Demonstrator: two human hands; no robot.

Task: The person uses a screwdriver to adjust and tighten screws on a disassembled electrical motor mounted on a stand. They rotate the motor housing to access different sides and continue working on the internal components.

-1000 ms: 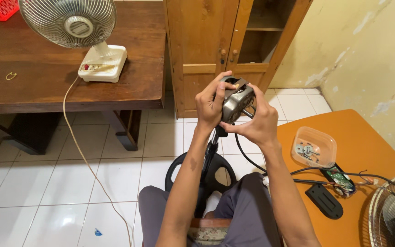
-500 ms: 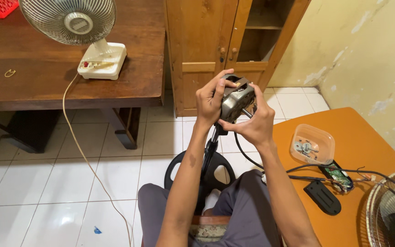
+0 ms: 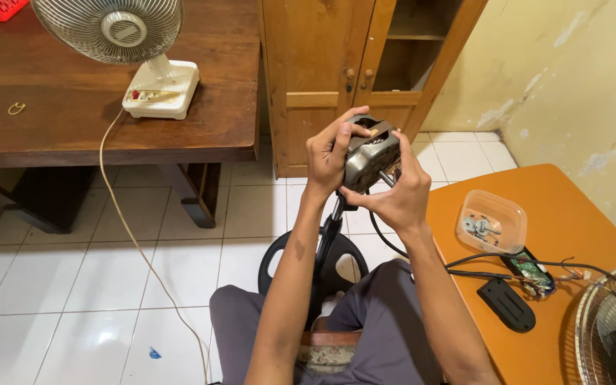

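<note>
Gripping a grey metal fan motor point(image 3: 371, 158) from both sides, the left hand point(image 3: 328, 153) curls its fingers over the top while the right hand point(image 3: 397, 196) clasps the lower side. The motor sits atop a black stand point(image 3: 326, 246), held above the person's lap, its casing dull and rounded with a short shaft showing. A clear plastic container point(image 3: 492, 221) with small metal parts rests on the orange table point(image 3: 557, 207), near a black cover point(image 3: 506, 304).

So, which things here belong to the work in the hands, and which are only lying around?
In hand:
- fan motor, held by left hand and right hand
- black stand below it

Lying about:
- desk fan
- clear plastic tub
- circuit board
- black cover
</note>
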